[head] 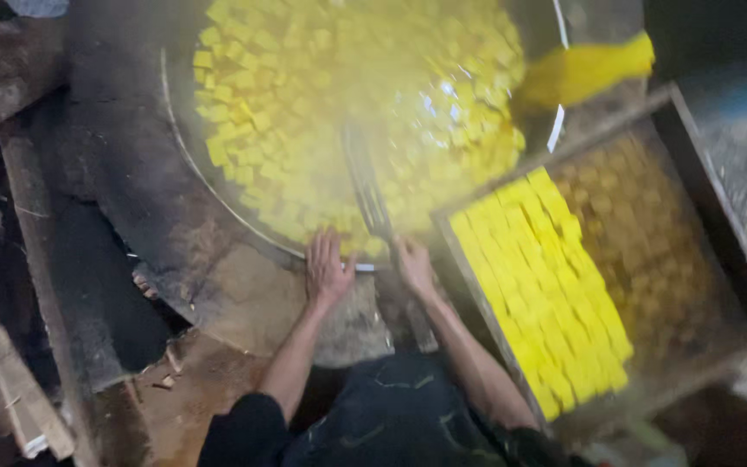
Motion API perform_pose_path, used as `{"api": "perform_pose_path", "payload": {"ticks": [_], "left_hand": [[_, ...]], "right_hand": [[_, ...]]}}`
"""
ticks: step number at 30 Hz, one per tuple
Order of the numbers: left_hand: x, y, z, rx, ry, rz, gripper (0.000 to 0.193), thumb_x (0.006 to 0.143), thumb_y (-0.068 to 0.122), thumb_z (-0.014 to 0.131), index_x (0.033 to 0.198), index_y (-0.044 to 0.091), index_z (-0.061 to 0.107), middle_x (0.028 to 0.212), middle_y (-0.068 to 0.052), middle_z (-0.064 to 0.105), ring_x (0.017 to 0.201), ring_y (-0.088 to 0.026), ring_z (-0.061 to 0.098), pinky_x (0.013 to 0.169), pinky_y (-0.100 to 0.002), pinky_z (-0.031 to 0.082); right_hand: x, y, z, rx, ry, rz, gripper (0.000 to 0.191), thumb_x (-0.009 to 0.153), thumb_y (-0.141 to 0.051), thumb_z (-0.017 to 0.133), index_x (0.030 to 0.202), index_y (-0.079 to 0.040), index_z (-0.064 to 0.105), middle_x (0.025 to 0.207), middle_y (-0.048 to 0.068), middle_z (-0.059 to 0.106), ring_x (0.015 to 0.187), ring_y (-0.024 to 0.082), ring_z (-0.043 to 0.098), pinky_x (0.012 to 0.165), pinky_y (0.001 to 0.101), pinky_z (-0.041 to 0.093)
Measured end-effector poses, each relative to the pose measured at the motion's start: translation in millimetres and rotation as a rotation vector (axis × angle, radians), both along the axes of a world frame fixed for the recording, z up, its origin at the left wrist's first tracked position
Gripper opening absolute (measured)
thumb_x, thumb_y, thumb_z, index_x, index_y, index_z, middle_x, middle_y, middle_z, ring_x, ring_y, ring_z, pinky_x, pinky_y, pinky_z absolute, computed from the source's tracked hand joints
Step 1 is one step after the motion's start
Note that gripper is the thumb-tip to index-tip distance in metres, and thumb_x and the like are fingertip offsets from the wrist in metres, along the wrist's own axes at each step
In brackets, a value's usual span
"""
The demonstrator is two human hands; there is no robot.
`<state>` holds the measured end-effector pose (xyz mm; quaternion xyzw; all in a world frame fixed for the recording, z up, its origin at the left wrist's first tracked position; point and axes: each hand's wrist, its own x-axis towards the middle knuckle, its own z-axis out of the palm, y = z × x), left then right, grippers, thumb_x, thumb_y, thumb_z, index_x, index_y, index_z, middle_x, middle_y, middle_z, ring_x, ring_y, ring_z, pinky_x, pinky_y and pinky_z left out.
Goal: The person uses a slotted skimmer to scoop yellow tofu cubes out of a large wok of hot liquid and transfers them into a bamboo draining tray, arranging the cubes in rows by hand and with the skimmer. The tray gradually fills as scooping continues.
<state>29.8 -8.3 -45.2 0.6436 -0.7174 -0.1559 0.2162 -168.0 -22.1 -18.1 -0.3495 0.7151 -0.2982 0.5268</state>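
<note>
Steel, dark and long, forms the handle of the slotted skimmer (365,186), whose near end lies in the right hand (411,264); the fingers appear curled round it, though motion blur leaves the firmness of the hold uncertain. The left hand (327,270) lies flat and spread, holding nothing, palm down at the near rim of the large round metal frying pan (185,156). The skimmer's handle reaches from the rim toward the pan's centre, its head lost among the small yellow cubes (339,78) that crowd the pan under rising steam. Just to the right of the right hand stands a shallow wooden tray (469,268), tilted toward the pan, with bright yellow cubes (546,285) in neat rows on its near half and darker browned pieces (641,242) beyond. A sooty masonry stove surround (114,173) encloses the pan. Sound technique here, as a judgement: keep the bracing palm on the cool rim, and sweep the skimmer slowly so cubes stay whole.
</note>
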Motion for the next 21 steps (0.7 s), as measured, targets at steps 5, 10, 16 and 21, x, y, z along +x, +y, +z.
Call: {"api": "perform_pose_path", "payload": {"ticks": [5,10,16,21], "left_hand": [[14.3,-20.6,-7.1,0.133,0.063,0.015,0.062,0.091,0.045,0.069,0.136,0.002,0.059,0.151,-0.022,0.047,0.142,-0.043,0.039,0.116,-0.058,0.030],[17.1,-20.3,-16.2,0.206,0.114,0.062,0.060,0.089,0.047,0.070,0.132,0.005,0.062,0.153,-0.022,0.045,0.146,-0.042,0.034,0.116,-0.058,0.028],[13.7,-16.7,-17.7,0.250,0.132,0.045,0.058,0.087,0.044,0.072,0.128,0.005,0.062,0.153,-0.022,0.044,0.147,-0.041,0.032,0.115,-0.059,0.028],[6.1,-13.8,-13.2,0.161,0.189,0.062,0.058,0.087,0.040,0.073,0.132,0.006,0.060,0.150,-0.021,0.049,0.144,-0.041,0.038,0.115,-0.056,0.033]], "right_hand": [[14.0,-44.3,-25.9,0.073,0.252,0.224,0.061,0.097,-0.057,0.054,0.110,0.000,0.073,0.083,0.018,0.073,0.081,0.027,0.071,0.075,0.0457,0.054],[11.8,-61.4,-38.8,0.016,0.387,0.391,0.057,0.099,-0.053,0.052,0.120,-0.005,0.076,0.094,0.024,0.073,0.093,0.032,0.074,0.082,0.0467,0.052],[42.3,-114.7,-46.2,0.018,0.279,0.271,0.050,0.098,-0.047,0.056,0.117,-0.005,0.074,0.086,0.016,0.072,0.081,0.024,0.070,0.073,0.0415,0.053],[35.8,-109.3,-16.5,-0.074,0.070,0.108,0.044,0.099,-0.043,0.059,0.114,-0.003,0.072,0.081,0.008,0.070,0.072,0.017,0.066,0.066,0.0364,0.054]]}}
